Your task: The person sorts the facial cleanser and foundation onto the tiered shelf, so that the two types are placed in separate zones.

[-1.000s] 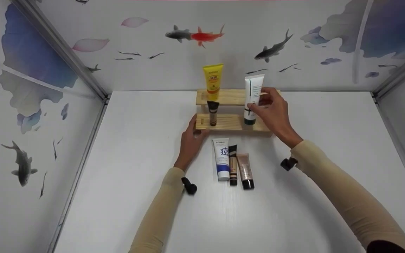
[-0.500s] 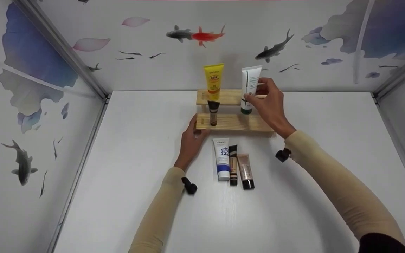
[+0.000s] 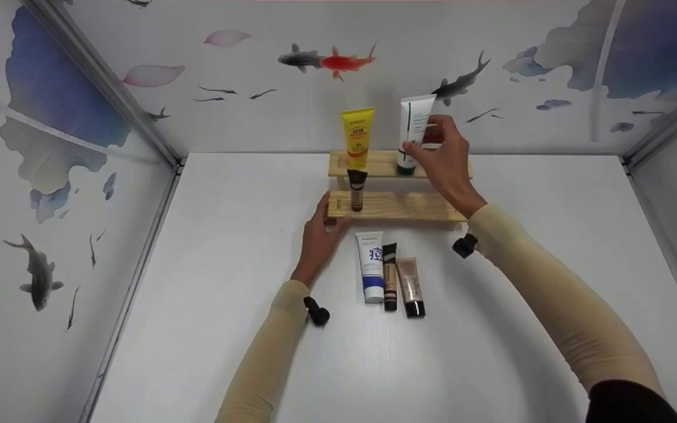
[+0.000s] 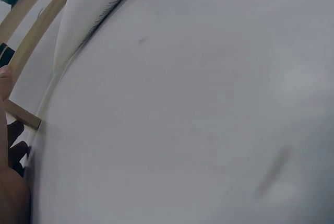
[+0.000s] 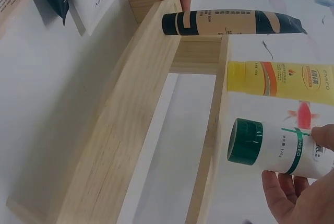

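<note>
My right hand pinches a white tube with a dark green cap between thumb and fingers. The tube is upright, cap down, over the right part of the upper step of a two-step wooden rack. In the right wrist view its green cap is close to the upper step; I cannot tell whether they touch. My left hand grips the rack's left end, thumb in front. A yellow tube stands on the upper step's left part. On the lower step's left stands a small brown tube with black ends.
In front of the rack, a white tube with a blue band, a beige-and-black tube and a pinkish tube with a black cap lie on the white table. A printed wall rises behind the rack.
My right hand has carried the white tube back and slightly left, from over the lower step to over the upper step. The left hand and the other tubes have not moved.
</note>
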A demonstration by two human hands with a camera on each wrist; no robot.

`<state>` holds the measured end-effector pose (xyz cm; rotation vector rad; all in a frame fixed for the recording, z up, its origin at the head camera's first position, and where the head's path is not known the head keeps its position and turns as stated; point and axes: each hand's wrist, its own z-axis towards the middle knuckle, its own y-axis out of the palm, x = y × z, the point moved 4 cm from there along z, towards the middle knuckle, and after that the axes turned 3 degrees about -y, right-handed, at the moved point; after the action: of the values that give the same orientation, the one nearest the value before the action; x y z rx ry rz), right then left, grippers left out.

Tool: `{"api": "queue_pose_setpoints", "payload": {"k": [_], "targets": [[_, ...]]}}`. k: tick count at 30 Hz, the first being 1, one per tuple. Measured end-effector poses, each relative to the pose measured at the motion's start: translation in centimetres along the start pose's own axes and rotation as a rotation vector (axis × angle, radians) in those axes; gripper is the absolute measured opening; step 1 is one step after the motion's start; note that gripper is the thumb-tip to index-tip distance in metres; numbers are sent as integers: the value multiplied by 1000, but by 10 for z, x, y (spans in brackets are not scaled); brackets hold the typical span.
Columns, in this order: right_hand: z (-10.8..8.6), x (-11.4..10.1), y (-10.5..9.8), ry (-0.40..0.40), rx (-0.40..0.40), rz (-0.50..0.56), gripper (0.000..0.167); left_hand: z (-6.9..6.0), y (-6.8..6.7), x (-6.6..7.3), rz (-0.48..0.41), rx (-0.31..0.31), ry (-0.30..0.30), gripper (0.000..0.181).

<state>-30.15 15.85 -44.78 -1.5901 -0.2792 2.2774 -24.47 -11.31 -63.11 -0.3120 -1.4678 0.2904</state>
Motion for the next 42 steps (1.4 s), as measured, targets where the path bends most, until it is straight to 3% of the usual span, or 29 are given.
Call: {"api": "queue_pose_setpoints", "payload": {"k": [18, 42], "targets": [[12, 0, 13, 6, 41, 18, 51, -3, 1, -2, -30, -30, -27, 88], [9, 5, 20, 1, 14, -20, 50, -3, -1, 1, -6, -15, 17, 87]]}}
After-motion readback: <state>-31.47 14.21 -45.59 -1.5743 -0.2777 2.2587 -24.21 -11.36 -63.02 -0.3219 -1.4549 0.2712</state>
